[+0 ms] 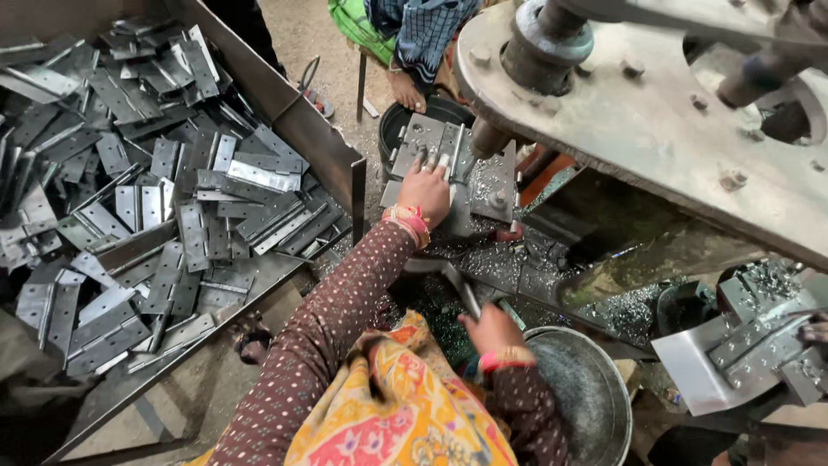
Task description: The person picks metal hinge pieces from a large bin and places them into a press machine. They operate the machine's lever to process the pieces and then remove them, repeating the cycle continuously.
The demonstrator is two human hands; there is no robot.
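Head view, looking down over our own arms. Our left hand point(425, 188) reaches forward and lies flat, fingers spread and pressed down, on a grey steel hinge plate point(420, 138) that sits on the press bed point(492, 194), just beside the dark punch point(489, 138) that hangs from the heavy round press head point(638, 112). The hand does not wrap the plate; the open palm seems to pin it flat against the bed so it stays square under the tool.

Our right hand point(492, 332) is drawn back near our lap, fingers curled about a slim metal handle or lever point(457, 285) that runs up toward the press. The grip is partly hidden, so we cannot tell how tightly it closes.

A round metal pan point(595, 406) stands just beside the right hand, low and close, likely so pieces can drop into it without a reach. To our left a large sheet-metal bin point(285, 112) holds a loose heap of hinge plates point(164, 198), within arm's range of the left side. Bright swarf point(630, 306) litters the bed below the press.

Beyond the bed, another person's hand point(405, 91) rests near a dark bucket point(392, 129). A second set of hinge parts lies on a tray point(690, 367) at far right.
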